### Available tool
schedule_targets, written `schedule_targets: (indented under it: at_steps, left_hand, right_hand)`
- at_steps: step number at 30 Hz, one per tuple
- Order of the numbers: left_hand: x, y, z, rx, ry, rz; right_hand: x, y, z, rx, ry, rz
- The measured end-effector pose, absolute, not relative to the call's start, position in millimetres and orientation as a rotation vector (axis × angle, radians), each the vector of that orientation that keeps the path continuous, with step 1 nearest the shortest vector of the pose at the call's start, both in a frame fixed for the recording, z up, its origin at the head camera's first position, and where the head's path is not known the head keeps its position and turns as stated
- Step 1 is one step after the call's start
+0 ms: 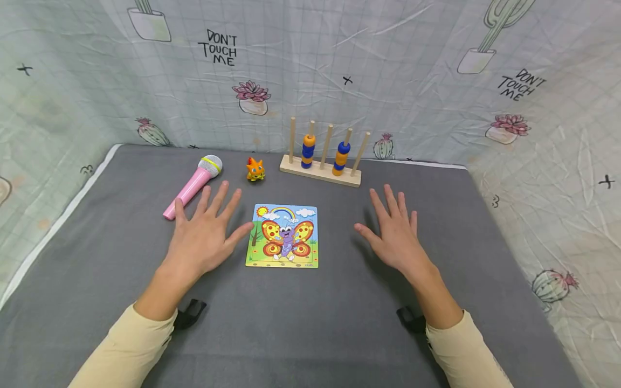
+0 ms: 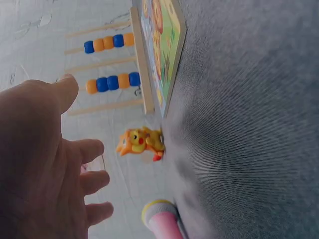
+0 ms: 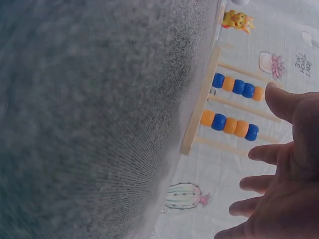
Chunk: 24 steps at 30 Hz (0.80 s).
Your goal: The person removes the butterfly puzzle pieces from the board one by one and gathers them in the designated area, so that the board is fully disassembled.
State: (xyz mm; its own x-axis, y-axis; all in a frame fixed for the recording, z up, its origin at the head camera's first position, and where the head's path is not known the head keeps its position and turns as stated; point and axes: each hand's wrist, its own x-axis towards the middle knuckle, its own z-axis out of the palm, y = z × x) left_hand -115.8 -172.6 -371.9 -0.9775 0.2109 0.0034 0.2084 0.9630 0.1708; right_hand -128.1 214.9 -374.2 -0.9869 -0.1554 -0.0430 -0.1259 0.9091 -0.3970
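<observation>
My left hand (image 1: 200, 237), fingers spread, hovers over the table between a pink toy microphone (image 1: 192, 185) and a butterfly puzzle (image 1: 285, 237). Nothing is in its grasp. My right hand (image 1: 395, 237) is likewise spread and holds nothing, to the right of the puzzle. Behind the puzzle stands a wooden peg stand (image 1: 320, 171) with several pegs; two of them carry blue and orange beads (image 1: 342, 159). A small orange and yellow toy figure (image 1: 255, 170) sits between the microphone and the stand. Both wrist views show the spread fingers apart from every object.
A grey cloth (image 1: 301, 323) covers the table. Behind and at both sides hangs a pale curtain (image 1: 310, 70) printed with cacti and lettering. A black strap piece (image 1: 191, 314) shows under the left wrist, another (image 1: 411, 320) by the right.
</observation>
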Motion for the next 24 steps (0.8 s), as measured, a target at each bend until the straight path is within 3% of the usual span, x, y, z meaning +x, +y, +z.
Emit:
schedule_targets:
  at_steps: [24]
  left_hand:
    - [-97.3, -175.1, -385.9, 0.906, 2.789, 0.401]
  right_hand:
    - [-159.1, 177.7, -367.3, -0.404, 2.934, -0.772]
